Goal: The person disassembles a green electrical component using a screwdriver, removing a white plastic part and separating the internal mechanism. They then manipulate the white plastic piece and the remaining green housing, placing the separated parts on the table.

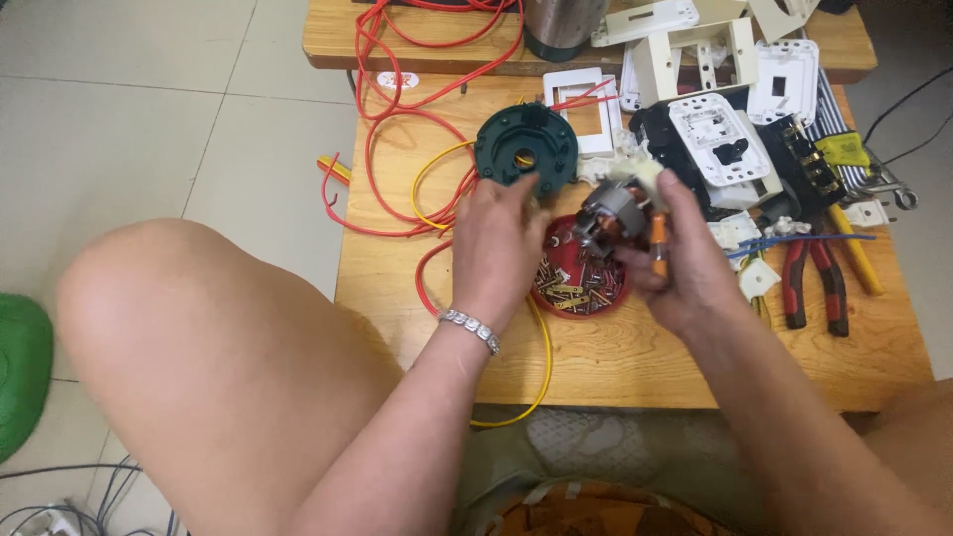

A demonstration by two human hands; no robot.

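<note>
1. Nearest to me, a bare knee (189,337) fills the near left of the view, with pale floor tiles (119,119) beyond it and a green rounded object (20,377) at the left edge.
2. My left hand (496,243), a beaded silver bracelet (470,329) on its wrist, hovers over the wooden worktop (635,357). Its fingers are loosely curled; the fingertips reach toward the motor, and I cannot tell whether they grip it.
3. My right hand (685,263) is closed around a small grey metal electric motor with copper windings (608,218), holding it above the worktop, near the middle.
4. Just under the motor sits a shallow round red dish of small brass and metal contacts (581,288), partly hidden by both hands.
5. A yellow wire (544,367) loops off the near edge; red wires (397,149) coil on the left.
6. To the right lie red-and-black-handled pliers (816,278).
7. Just beyond the left hand rests a dark green round plastic housing (526,149).
8. Farther right, white plastic switch plates and socket parts (715,139) are piled together, touching one another.
9. At the far edge stands a metal cylindrical vessel (561,25), on a second wooden surface.
</note>
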